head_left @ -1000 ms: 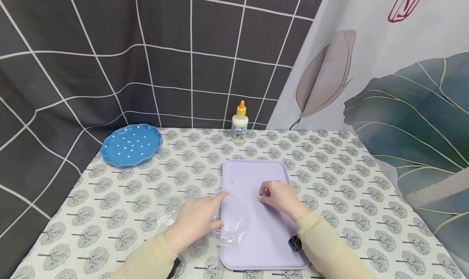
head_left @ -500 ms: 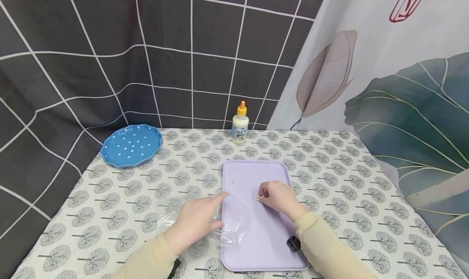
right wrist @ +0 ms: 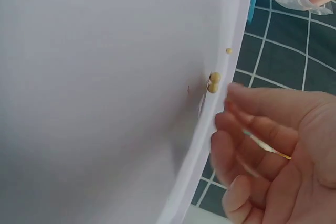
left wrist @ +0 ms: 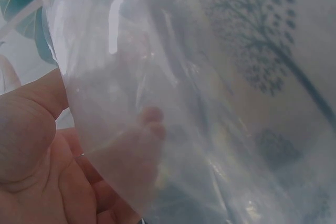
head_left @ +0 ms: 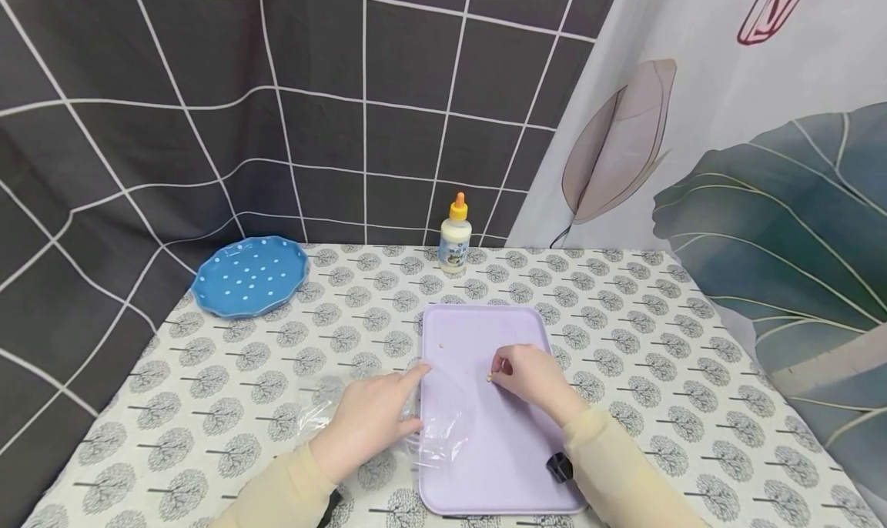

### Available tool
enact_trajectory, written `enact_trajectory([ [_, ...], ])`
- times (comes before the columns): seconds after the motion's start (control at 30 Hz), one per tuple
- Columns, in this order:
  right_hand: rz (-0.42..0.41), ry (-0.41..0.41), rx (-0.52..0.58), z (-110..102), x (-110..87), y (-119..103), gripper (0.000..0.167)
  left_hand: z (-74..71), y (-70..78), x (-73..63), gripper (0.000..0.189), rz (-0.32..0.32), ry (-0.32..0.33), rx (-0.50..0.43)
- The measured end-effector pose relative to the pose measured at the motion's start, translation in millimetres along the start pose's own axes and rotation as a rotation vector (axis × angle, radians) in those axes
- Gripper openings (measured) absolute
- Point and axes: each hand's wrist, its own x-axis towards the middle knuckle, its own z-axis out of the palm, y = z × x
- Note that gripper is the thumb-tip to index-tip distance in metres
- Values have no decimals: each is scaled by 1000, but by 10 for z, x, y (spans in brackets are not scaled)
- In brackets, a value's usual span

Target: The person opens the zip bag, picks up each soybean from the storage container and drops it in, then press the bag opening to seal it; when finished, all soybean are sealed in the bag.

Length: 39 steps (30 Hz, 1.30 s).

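My left hand (head_left: 374,416) holds a clear plastic bag (head_left: 446,436) that spreads over the left edge of a lilac tray (head_left: 478,478). In the left wrist view, the bag (left wrist: 173,129) covers most of the picture, with fingertips showing through it. My right hand (head_left: 532,378) is low over the tray, its fingers loosely bent and their tips beside small yellow beans (head_left: 489,376). In the right wrist view, two beans (right wrist: 213,82) lie together just off the thumb tip, and nothing shows between the fingers. Another bean (head_left: 441,345) lies near the tray's upper left.
A blue plate (head_left: 251,276) with white dots stands at the back left. Behind the tray is a glue-like bottle (head_left: 454,239) with a yellow cap and orange tip. A tree-patterned cloth (head_left: 208,382) covers the table. Dark checked curtain (head_left: 312,128) hangs behind it.
My right fingertips shift very slightly at the beans, covering more of them in the head view. The left hand and the bag stay in place.
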Motion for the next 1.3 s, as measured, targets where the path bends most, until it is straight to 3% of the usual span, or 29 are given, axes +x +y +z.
enact_trajectory([
  [0.23, -50, -21, 128, -74, -127, -69, 10, 9, -1, -1, 77, 0, 1, 6],
  [0.5, -271, -40, 245, -100, -216, -186, 7, 11, 5, -5, 76, -3, -3, 4],
  [0.7, -349, -75, 296, -79, -246, -275, 6, 16, 11, -2, 76, -2, -2, 3],
  [0.97, -303, -47, 277, -77, -235, -256, 8, 20, 8, 4, 76, 1, 4, 19],
  [1.3, -205, -22, 239, -32, -124, -53, 7, 10, 17, -5, 76, -11, -14, 2],
])
